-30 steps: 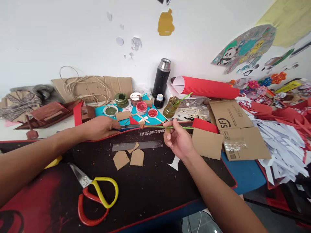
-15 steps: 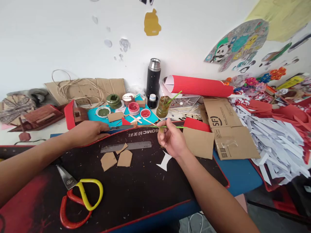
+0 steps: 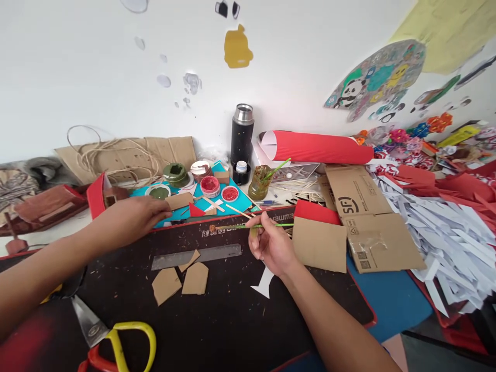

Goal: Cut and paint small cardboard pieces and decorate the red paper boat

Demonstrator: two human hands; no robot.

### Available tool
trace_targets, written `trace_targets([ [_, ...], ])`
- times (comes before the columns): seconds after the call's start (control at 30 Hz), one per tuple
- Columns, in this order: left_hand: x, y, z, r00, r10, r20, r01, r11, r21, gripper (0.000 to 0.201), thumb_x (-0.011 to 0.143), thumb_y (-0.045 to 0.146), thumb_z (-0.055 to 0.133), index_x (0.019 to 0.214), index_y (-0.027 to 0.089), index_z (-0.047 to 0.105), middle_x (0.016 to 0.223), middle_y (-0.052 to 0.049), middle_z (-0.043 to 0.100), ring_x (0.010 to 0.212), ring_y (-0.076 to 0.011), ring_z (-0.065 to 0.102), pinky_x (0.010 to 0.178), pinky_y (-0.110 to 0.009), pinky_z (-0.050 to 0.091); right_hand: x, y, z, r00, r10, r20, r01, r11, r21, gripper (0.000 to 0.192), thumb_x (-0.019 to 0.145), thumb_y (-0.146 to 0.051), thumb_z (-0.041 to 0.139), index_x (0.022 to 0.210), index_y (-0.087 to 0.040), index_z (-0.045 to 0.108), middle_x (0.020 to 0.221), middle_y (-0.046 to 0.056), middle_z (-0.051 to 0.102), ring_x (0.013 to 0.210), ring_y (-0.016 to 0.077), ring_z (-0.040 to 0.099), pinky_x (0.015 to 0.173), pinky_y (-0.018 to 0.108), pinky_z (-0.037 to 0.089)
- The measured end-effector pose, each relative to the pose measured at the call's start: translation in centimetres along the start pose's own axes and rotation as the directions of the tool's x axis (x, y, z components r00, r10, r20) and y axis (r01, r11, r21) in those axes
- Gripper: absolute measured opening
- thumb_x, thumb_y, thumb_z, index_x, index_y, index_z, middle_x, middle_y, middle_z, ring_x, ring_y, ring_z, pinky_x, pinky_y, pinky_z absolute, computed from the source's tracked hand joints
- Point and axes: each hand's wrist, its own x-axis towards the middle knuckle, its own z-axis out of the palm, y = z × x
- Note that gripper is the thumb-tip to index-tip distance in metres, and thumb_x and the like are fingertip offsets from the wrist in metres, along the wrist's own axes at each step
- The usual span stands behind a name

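Holding a thin green-handled paintbrush (image 3: 256,226) nearly level above the far edge of the black desk mat (image 3: 217,320), the right hand (image 3: 271,247) pinches the shaft near its middle, fingers closed on it pencil-fashion. The brown-tipped bristle end points left; the long tail runs right over the red card sheet (image 3: 315,212). The pinch sits well back from the bristles, which keeps the wet tip off the fingers.

The left hand (image 3: 129,221) lies palm down at the mat's far edge, fingers stretched flat towards a small tan cardboard rectangle (image 3: 179,201) on the teal sheet (image 3: 232,186). Whether the fingers pin anything beneath them, I cannot tell; nothing shows gripped.

- Paint pots cluster just beyond both hands: open red pot (image 3: 210,185), red lid (image 3: 230,194), green pot (image 3: 175,173). Within easy reach of the brush.
- Glass jar of murky water (image 3: 259,184), another green brush standing in it, just behind the right hand.
- Grey flat ruler (image 3: 196,256) lies on the mat, two cut cardboard house shapes (image 3: 181,281) touching or just beside its near edge.
- Red-and-yellow-handled scissors (image 3: 112,343) rest nearer the body, left.
- Black flask (image 3: 242,134) upright by the wall; brown shipping box flaps (image 3: 360,217) right of the hand.
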Motion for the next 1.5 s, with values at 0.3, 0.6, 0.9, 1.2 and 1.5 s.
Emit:
trace_targets([
  [0.3,-5.0,5.8,1.3,0.989,0.143,-0.029,-0.145,0.984,-0.098,0.038,0.107,0.051,0.045,0.110,0.026,0.075,0.110,-0.008,0.078,0.106,-0.0314,0.069,0.093,-0.044,0.052,-0.4,0.0,0.3,1.000,-0.009,-0.014,0.009,0.998,-0.064,0.051,0.088,-0.068,0.077,0.087,-0.018,0.078,0.050,-0.003,0.060,0.035,0.0101,0.047,0.035,0.021,0.032],
  [0.6,-10.1,5.7,3.5,0.994,0.100,-0.053,-0.106,0.988,-0.109,0.049,0.100,0.058,0.063,0.141,0.030,0.065,0.140,-0.010,0.070,0.132,-0.0330,0.061,0.114,-0.047,0.047,-1.0,-0.1,0.4,0.998,-0.051,-0.024,0.048,0.993,-0.109,0.050,0.083,-0.068,0.083,0.086,-0.018,0.079,0.051,-0.003,0.059,0.036,0.0101,0.048,0.034,0.020,0.032],
  [0.9,-11.3,7.5,6.6,0.993,0.062,-0.104,-0.066,0.997,-0.027,0.053,0.093,0.057,0.073,0.133,0.024,0.063,0.130,-0.013,0.066,0.124,-0.0366,0.060,0.106,-0.049,0.049,-1.7,0.2,0.8,0.997,-0.080,0.015,0.082,0.979,-0.187,0.053,0.083,-0.070,0.083,0.087,-0.017,0.080,0.051,-0.002,0.061,0.036,0.0108,0.051,0.034,0.020,0.034],
  [1.2,-11.4,8.6,4.7,0.981,0.102,-0.168,-0.135,0.972,-0.195,0.033,0.096,0.037,0.067,0.125,0.024,0.059,0.131,-0.010,0.064,0.124,-0.0305,0.060,0.108,-0.045,0.051,-1.8,0.1,0.6,0.997,-0.075,0.016,0.077,0.980,-0.182,0.053,0.081,-0.071,0.083,0.087,-0.018,0.079,0.051,-0.002,0.060,0.037,0.0105,0.050,0.033,0.019,0.034],
  [1.5,-7.8,10.2,4.7,0.977,0.207,-0.051,-0.213,0.941,-0.263,0.041,0.086,0.024,0.073,0.124,0.022,0.058,0.142,-0.013,0.063,0.134,-0.0327,0.058,0.115,-0.052,0.048,-1.9,-0.4,0.4,0.996,-0.088,0.001,0.087,0.984,-0.155,0.051,0.082,-0.069,0.084,0.086,-0.019,0.079,0.051,-0.003,0.060,0.036,0.0098,0.050,0.034,0.019,0.034],
])
